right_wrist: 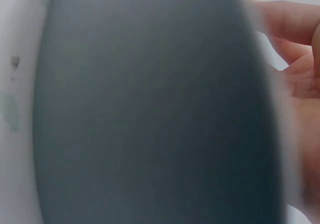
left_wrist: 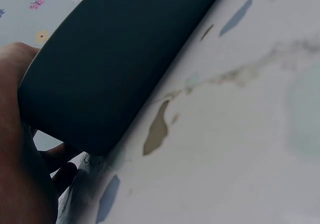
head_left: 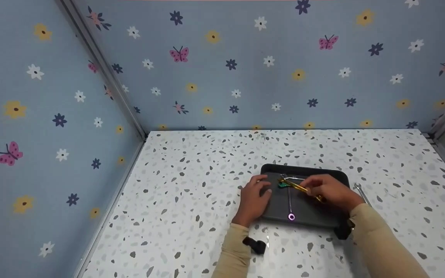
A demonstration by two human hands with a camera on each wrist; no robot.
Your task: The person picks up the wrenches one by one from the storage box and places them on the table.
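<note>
A dark grey tray (head_left: 311,210) lies on the speckled table with wrenches in it. My right hand (head_left: 328,189) pinches a gold wrench (head_left: 296,186) above the tray, its far end slanting up to the left. Beneath that wrench lies a slim wrench (head_left: 290,202) with a purple ring end, and a green wrench end shows at its top. A silver wrench (head_left: 292,178) lies along the tray's back, partly covered by my right hand. At the tray's left wall my left hand (head_left: 252,199) holds the rim, thumb inside. The tray wall (right_wrist: 150,104) fills most of the right wrist view.
Another silver wrench (head_left: 360,193) lies on the table (head_left: 191,173) just right of the tray, partly behind my right forearm. Flowered wall panels (head_left: 245,77) stand behind and at both sides. Black straps (head_left: 255,245) sit at my wrists.
</note>
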